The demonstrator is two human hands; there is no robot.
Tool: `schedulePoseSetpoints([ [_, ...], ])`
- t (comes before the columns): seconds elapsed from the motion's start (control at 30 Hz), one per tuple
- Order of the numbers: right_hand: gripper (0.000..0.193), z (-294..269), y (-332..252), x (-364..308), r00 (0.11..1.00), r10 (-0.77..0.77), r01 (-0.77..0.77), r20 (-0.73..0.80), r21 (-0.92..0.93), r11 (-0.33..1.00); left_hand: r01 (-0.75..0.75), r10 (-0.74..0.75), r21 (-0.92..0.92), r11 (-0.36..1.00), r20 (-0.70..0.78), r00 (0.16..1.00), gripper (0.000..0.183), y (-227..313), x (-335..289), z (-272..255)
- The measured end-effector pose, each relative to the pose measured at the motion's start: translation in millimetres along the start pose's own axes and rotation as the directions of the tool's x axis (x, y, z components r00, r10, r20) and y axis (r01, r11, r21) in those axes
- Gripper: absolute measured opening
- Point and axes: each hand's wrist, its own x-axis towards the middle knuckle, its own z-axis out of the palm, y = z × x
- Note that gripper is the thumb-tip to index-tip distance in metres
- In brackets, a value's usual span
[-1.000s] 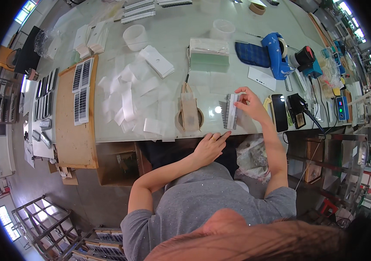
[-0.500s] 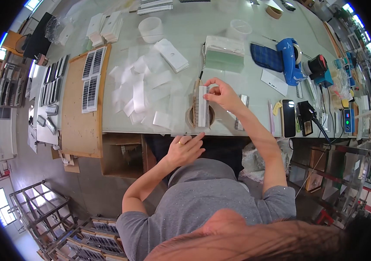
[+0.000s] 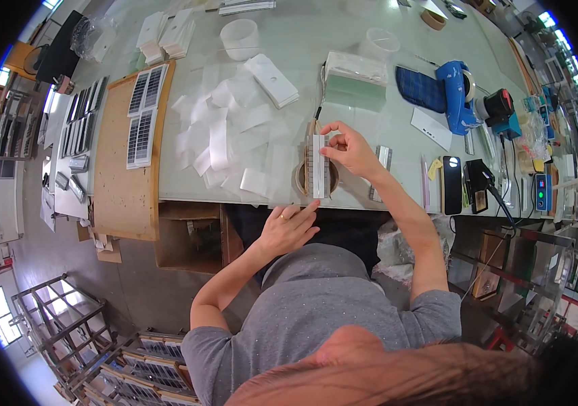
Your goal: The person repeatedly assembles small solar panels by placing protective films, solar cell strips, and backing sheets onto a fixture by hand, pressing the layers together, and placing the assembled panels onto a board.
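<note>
A narrow gridded panel with a long pale strip (image 3: 319,177) along it lies lengthwise in front of me at the table's near edge. Under it is a thin wooden board (image 3: 308,177), resting over a brown ring (image 3: 334,179) that looks like a tape roll. My right hand (image 3: 351,150) pinches the strip near its far end between thumb and forefinger. My left hand (image 3: 290,230) is palm down at the near end. Its forefinger reaches out to the strip's near tip, and the other fingers are loosely bent. Beyond the board's far end lies a dark-tipped cable or tool (image 3: 317,114).
Loose translucent white sheets (image 3: 218,139) spread to the left, beside a brown board (image 3: 125,196) bearing gridded panels. A green-and-white block (image 3: 354,91) stands ahead. To the right are a blue tape dispenser (image 3: 453,88), a phone (image 3: 451,184) and a small metal piece (image 3: 380,172).
The view has shifted slightly. Between my hands, the pale strip now sits more squarely over the gridded panel, with dark grid showing on both sides. My hands keep nearly the same places.
</note>
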Motion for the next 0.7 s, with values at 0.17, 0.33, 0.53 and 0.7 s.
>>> schedulePoseSetpoints([
  [0.17, 0.031, -0.6, 1.9, -0.8, 1.0, 0.004, -0.004, 0.01, -0.013, 1.0, -0.007, 0.007, -0.016, 1.0, 0.01, 1.0, 0.024, 0.5, 1.5, 0.5],
  [0.33, 0.03, 0.4, 3.4, -1.4, 1.0, -0.005, 0.005, 0.01, -0.005, 1.0, -0.014, 0.014, -0.013, 1.0, 0.011, 1.0, 0.024, -0.2, 1.5, 0.6],
  [0.53, 0.03, 0.0, 4.2, -0.8, 1.0, -0.018, 0.019, 0.008, -0.007, 1.0, -0.016, 0.016, -0.023, 1.0, 0.015, 1.0, 0.025, 0.5, 1.2, 1.0],
  [0.7, 0.029, 1.4, -0.7, -1.5, 1.0, -0.012, 0.012, 0.008, -0.03, 0.999, -0.017, 0.017, -0.026, 1.0, 0.015, 1.0, 0.026, 0.5, 0.6, 1.0],
])
